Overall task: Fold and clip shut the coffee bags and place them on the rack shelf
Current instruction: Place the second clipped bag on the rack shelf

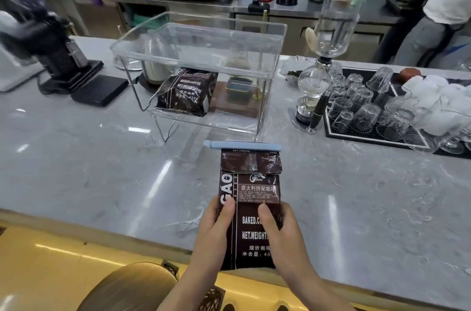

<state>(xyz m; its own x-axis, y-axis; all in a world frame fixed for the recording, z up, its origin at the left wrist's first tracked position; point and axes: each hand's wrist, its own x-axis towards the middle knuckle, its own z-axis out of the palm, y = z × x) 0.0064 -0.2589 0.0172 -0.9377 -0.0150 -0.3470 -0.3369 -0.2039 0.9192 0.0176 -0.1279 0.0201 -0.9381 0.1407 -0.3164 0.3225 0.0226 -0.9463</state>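
I hold a dark brown coffee bag (251, 208) upright above the near edge of the counter. Its top is folded over and a pale blue clip (242, 145) sits across the fold. My left hand (216, 229) grips the bag's left side with the thumb on the front. My right hand (283, 231) grips its right side the same way. A second coffee bag (186, 93) lies on the lower shelf of the clear acrylic rack (270, 61) straight ahead. The rack's upper shelf holds nothing.
A grey marble counter (102, 170) stretches across. A black grinder (53, 56) and flat black scale (100, 93) stand left. A siphon brewer (323, 61) and a mat of upturned glasses (369, 109) are right. A person (443, 5) stands behind, far right.
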